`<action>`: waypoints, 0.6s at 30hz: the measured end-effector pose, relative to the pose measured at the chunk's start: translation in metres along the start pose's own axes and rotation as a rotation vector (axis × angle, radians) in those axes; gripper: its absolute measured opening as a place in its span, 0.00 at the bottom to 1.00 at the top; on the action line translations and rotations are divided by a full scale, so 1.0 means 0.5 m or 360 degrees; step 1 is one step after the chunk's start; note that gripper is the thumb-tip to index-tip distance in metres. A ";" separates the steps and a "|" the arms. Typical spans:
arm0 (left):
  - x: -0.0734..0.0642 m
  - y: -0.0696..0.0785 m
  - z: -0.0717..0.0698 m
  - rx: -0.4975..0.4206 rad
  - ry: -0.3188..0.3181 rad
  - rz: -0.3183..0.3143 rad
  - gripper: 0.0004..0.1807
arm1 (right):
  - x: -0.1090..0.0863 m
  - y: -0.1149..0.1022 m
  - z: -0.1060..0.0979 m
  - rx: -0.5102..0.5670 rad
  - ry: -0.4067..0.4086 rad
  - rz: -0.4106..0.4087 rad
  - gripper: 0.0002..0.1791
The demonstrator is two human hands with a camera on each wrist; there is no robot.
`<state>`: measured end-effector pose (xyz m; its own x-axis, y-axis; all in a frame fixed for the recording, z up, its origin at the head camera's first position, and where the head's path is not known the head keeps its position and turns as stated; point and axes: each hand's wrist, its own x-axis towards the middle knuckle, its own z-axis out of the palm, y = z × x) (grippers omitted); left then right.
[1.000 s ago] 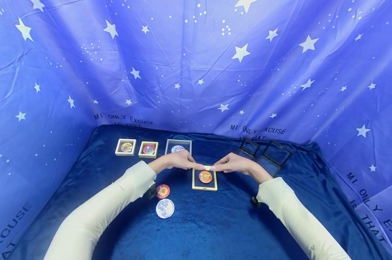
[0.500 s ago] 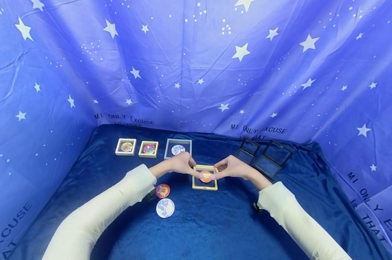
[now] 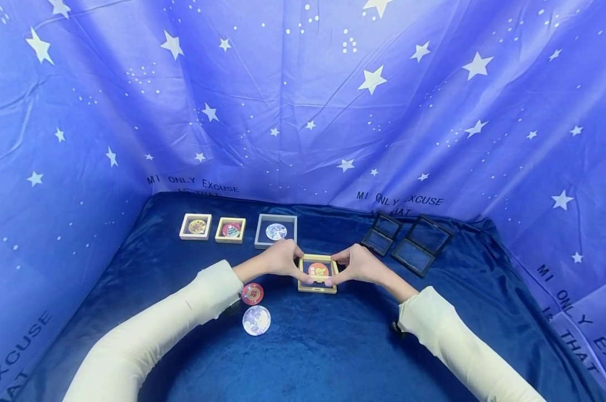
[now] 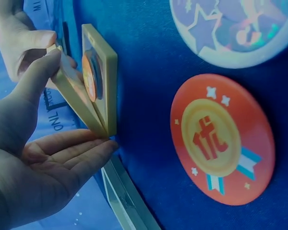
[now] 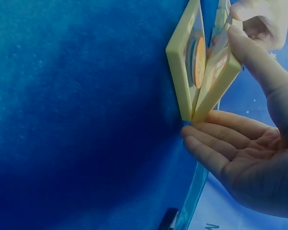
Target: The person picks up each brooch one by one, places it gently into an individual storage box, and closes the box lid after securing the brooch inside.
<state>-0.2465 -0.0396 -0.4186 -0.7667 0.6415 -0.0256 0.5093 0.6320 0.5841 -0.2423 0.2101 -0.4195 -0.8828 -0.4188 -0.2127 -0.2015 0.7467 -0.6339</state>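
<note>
A small yellow hinged display frame (image 3: 317,290) lies partly open on the blue cloth, a round orange badge (image 3: 318,268) inside it. My left hand (image 3: 281,261) holds the left side of its lid (image 4: 80,101), thumb on the free edge and fingertips by the hinge end. On the right side, my right hand (image 3: 359,264) grips the same lid in a like way. In both wrist views the lid slants over the base (image 5: 179,72), leaving a narrow wedge between them. A red badge (image 3: 253,293) and a white-and-purple badge (image 3: 256,321) lie near my left wrist.
Two small framed badges, one in a white frame (image 3: 195,237) and one in a cream frame (image 3: 229,240), stand back left. A larger grey frame (image 3: 259,231) with a badge is behind my left hand. Two opened black frames (image 3: 381,241) lie back right. Starry curtains (image 3: 303,111) enclose the table.
Both hands have swung the yellow frame's lid from upright at the back down toward me, over the orange badge. The loose badges and other frames stay in place.
</note>
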 end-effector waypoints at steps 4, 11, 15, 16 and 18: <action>0.001 0.002 0.007 0.0037 0.0021 -0.0033 0.21 | -0.005 -0.003 0.006 -0.0039 0.0050 0.0010 0.42; -0.001 0.005 0.020 0.0121 0.0056 -0.0078 0.22 | -0.007 -0.005 0.022 -0.0132 0.0127 0.0014 0.44; -0.004 0.012 0.025 0.0172 0.0070 -0.0104 0.23 | -0.009 -0.009 0.031 -0.0245 0.0162 -0.0009 0.45; -0.004 0.014 0.026 0.0175 0.0074 -0.0112 0.24 | -0.010 -0.010 0.033 -0.0260 0.0166 -0.0009 0.45; -0.004 0.017 0.028 0.0179 0.0082 -0.0131 0.24 | -0.012 -0.012 0.035 -0.0278 0.0171 -0.0007 0.46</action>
<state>-0.2355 -0.0296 -0.4249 -0.8253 0.5640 -0.0264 0.4821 0.7284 0.4868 -0.2286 0.1991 -0.4273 -0.9201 -0.3716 -0.1239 -0.2675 0.8271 -0.4942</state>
